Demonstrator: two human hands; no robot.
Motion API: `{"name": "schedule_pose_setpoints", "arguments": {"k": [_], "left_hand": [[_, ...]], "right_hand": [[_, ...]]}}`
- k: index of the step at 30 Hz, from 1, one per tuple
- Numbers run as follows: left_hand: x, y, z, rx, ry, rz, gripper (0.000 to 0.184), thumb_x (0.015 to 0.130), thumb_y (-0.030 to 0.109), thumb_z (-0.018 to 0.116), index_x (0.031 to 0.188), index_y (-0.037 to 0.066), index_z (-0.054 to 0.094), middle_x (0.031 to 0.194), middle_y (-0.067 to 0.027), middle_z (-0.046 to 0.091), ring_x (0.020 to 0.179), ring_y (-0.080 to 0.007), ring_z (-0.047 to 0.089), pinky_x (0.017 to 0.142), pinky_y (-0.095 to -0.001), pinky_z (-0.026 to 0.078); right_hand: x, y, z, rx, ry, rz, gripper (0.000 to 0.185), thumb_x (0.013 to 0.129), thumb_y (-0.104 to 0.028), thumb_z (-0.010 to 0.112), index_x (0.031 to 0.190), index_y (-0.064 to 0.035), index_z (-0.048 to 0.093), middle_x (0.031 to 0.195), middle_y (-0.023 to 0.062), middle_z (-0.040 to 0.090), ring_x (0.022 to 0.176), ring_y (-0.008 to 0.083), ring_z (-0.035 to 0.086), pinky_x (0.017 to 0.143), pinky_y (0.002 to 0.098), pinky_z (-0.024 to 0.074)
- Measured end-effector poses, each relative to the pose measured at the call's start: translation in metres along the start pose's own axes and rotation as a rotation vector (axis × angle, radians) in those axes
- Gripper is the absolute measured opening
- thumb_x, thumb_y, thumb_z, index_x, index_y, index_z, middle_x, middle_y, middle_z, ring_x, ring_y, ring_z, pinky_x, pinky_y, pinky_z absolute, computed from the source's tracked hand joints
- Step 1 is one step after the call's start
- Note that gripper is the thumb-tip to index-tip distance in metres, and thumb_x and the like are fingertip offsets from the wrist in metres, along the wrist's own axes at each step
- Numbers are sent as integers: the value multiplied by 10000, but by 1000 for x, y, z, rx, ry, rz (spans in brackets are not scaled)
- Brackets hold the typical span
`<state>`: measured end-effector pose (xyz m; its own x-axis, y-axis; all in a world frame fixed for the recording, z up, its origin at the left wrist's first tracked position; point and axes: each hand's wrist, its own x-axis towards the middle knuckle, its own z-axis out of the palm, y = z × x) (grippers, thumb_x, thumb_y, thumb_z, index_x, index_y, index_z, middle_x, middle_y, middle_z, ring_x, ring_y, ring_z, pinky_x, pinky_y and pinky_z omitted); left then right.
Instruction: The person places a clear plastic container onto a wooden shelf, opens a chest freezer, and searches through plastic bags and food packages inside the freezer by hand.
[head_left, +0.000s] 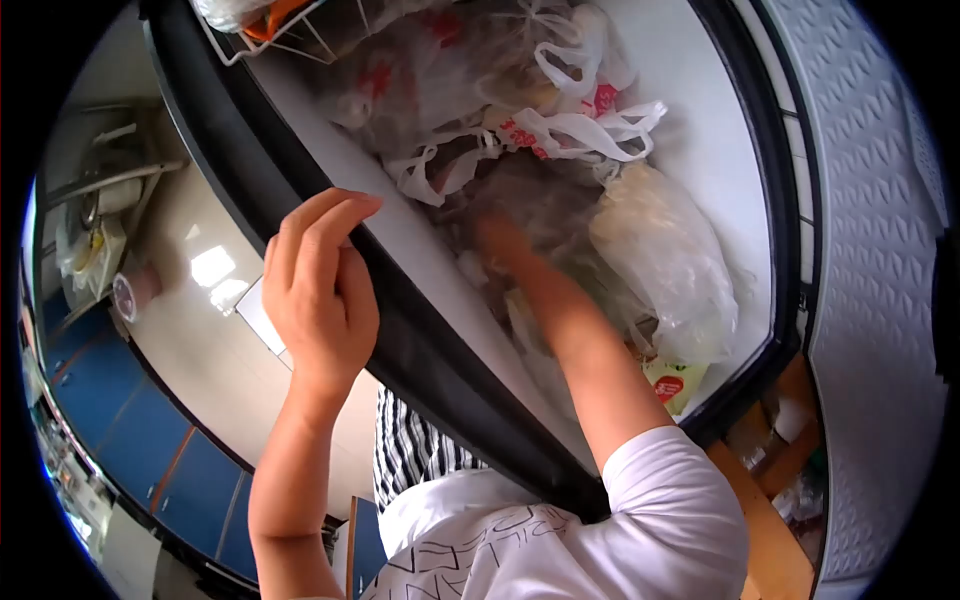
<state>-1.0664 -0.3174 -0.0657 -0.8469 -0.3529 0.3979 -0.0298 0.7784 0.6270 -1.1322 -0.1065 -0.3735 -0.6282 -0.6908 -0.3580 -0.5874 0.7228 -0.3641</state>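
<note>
Reaching down into the open chest, the right hand is low among thin clear bags, near the side wall closest to the body. The hand is blurred and partly lost against the plastic; whether it is released, clenched or grasping a bag cannot be told. The left hand is at the black rim, fingers loosely bent, with no object seen in it; firm pressure on the rim cannot be confirmed.

The clear bags nearest the right hand lie crumpled together on the chest's load, their separate edges hard to make out. Just beyond them are white-handled bags with red print, handles loose and upward. To the right of the forearm lies a bulky pale bag, with a green packet bearing a red mark below it, near the corner. The white inner wall stands beyond. A white wire basket is at the upper end.

The step in hand is judged to be a reach or search among the bags. From this position, a sound move calls for a finger hold on a single bag, clear of neighbouring handles, since thin plastic may snag or tear.
</note>
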Motion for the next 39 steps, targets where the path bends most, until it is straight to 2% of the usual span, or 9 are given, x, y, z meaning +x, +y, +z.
{"name": "schedule_pose_setpoints", "arguments": {"k": [3, 7, 9, 13, 18, 22, 28, 32, 39], "left_hand": [[-1, -3, 2, 7, 14, -1, 342, 701, -154, 482, 961, 16, 625, 964, -116, 639, 794, -244, 604, 697, -298, 470], [0, -4, 1, 49, 9, 13, 327, 723, -159, 468, 963, 4, 620, 953, -123, 632, 798, -240, 613, 700, -301, 484], [1, -2, 1, 50, 1, -6, 323, 730, -160, 465, 963, 2, 619, 950, -124, 630, 794, -235, 614, 701, -297, 486], [2, -1, 1, 48, 0, -8, 311, 747, -165, 455, 956, -2, 618, 940, -122, 627, 788, -224, 615, 701, -290, 489], [2, -3, 2, 43, -5, 8, 308, 748, -162, 456, 947, 2, 623, 936, -117, 630, 781, -220, 615, 689, -285, 488], [2, -2, 2, 48, 0, 10, 317, 737, -158, 456, 944, 10, 628, 936, -112, 636, 767, -219, 614, 676, -284, 487], [1, -5, 1, 49, 11, 31, 326, 703, -138, 480, 938, 28, 633, 934, -98, 642, 747, -220, 606, 664, -295, 478], [1, -5, 1, 50, 20, 32, 323, 698, -130, 489, 933, 36, 634, 934, -91, 644, 736, -219, 601, 662, -299, 471], [1, -7, 0, 62, -1, 44, 328, 676, -118, 500, 920, 53, 638, 930, -75, 644, 753, -229, 599, 676, -306, 457]], "right_hand": [[51, -8, -34, 14, -411, -89, 455, 816, -167, 594, 1269, -152, 549, 1224, 193, 573, 1155, 317, 550, 933, 464, 463], [146, 21, -28, 653, -180, -104, 508, 855, -217, 561, 1351, -168, 462, 1292, 185, 528, 1218, 337, 489, 1001, 442, 408], [146, 16, -44, 436, 170, -213, 476, 869, -208, 537, 1337, -179, 458, 1284, 183, 529, 1194, 350, 500, 979, 418, 419], [137, 13, -66, 458, -82, -178, 709, 798, -133, 612, 1433, -67, 303, 1174, 173, 593, 1085, 338, 578, 906, 389, 457], [60, -2, -59, 348, 227, -160, 484, 785, -159, 566, 1260, -89, 499, 1102, 137, 608, 1001, 363, 585, 863, 514, 421], [19, 46, 33, -71, -468, -503, 345, 750, -151, 600, 1063, -6, 588, 1082, 175, 622, 1025, 332, 593, 843, 443, 462], [-17, 16, -64, 351, -965, -211, 575, 768, -229, 606, 1289, -16, 488, 1169, 232, 581, 1076, 365, 548, 980, 432, 399], [-32, 85, 59, 91, -633, -505, 548, 667, -298, 683, 1127, -20, 572, 1043, 183, 621, 967, 322, 595, 854, 400, 466], [-46, 14, 16, 598, -438, 18, 458, 659, -136, 673, 1097, -28, 592, 983, 166, 650, 916, 301, 622, 816, 379, 480]]}}
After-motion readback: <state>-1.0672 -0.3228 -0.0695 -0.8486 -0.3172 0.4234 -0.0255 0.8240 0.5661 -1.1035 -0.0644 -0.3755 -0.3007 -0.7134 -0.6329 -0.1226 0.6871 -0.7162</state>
